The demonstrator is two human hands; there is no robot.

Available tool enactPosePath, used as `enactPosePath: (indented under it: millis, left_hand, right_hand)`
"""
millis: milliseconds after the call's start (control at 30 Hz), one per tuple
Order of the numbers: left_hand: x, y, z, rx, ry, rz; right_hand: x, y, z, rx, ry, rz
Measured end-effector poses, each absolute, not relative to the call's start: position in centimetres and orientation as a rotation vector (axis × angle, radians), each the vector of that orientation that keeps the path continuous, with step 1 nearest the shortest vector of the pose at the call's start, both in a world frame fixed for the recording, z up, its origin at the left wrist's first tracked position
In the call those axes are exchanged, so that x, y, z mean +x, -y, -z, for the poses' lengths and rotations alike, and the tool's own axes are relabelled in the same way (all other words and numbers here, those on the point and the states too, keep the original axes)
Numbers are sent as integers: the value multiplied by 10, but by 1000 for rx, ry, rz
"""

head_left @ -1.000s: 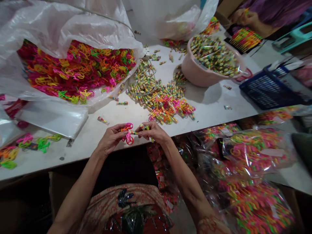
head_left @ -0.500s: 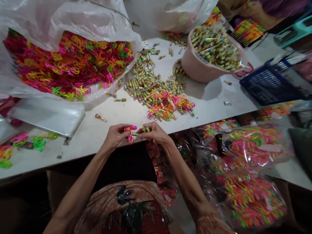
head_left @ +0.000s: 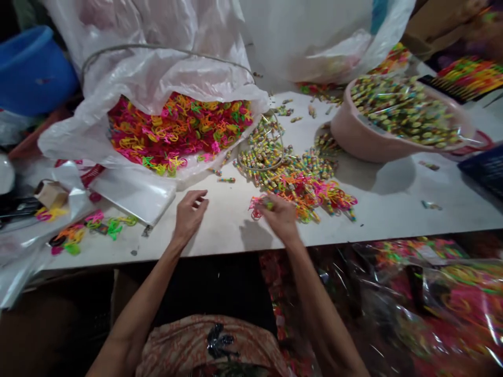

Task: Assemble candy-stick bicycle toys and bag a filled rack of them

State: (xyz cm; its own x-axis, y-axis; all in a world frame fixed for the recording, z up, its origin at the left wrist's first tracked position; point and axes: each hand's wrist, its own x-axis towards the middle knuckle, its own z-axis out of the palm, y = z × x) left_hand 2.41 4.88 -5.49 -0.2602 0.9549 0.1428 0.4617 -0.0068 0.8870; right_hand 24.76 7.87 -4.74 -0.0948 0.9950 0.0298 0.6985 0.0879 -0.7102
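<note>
My left hand [head_left: 190, 217] is just above the white table [head_left: 220, 230], fingers loosely curled with a gap to the thumb and nothing visible between them. My right hand [head_left: 282, 217], blurred, pinches a small patterned tube with a pink plastic piece [head_left: 257, 207]; its fingers partly hide the tube. Just beyond that hand lies a cluster of pink and orange plastic pieces on tubes [head_left: 334, 198]. A heap of small multicoloured tubes [head_left: 261, 149] spreads behind it, with a wire hoop on top. One loose tube [head_left: 227, 180] rests between my hands, farther back.
A white plastic sack [head_left: 70, 139] gapes at the left, full of bright plastic pieces. Clear bags [head_left: 133, 191] lie flat before it. A pink basin [head_left: 361, 139] of tubes stands at the right. Filled packets [head_left: 444, 298] lie below the table edge. A blue bucket [head_left: 37, 73] is far left.
My hands have parted from working together at the table edge. The left moved forward and now looks empty; the right reached forward to the tube cluster. The view has shifted left.
</note>
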Motion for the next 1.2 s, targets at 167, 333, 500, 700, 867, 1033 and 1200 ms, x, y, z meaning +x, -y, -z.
enactPosePath:
  millis: [167,333,500,700,867,1033,1200]
  left_hand:
    - [-32,-85,44,1785,-2223,-990]
    - [-62,-145,35,1921,-2478,-453]
    - [-59,-170,43,2066,-2334,-165]
    - [-28,-147,35,1776,-2394,-577]
    - [4,-97,50,1149,-1683,-1103]
    - [25,-45,65,620,-1053,-1124]
    - [24,-21,54,449,-1052,-1082]
  right_hand:
    - [119,-78,58,-1500,2517,-757]
    - [107,-85,62,-1562,2610,-670]
    - [162,-93,69,-1633,2116,-994]
    - [188,-85,71,-1372,1522,-1432]
    - [191,-78,60,-1311,1099,-1534]
    - [196,-70,53,-1264,1043,-1639]
    - [199,-58,46,-1258,1065,-1733]
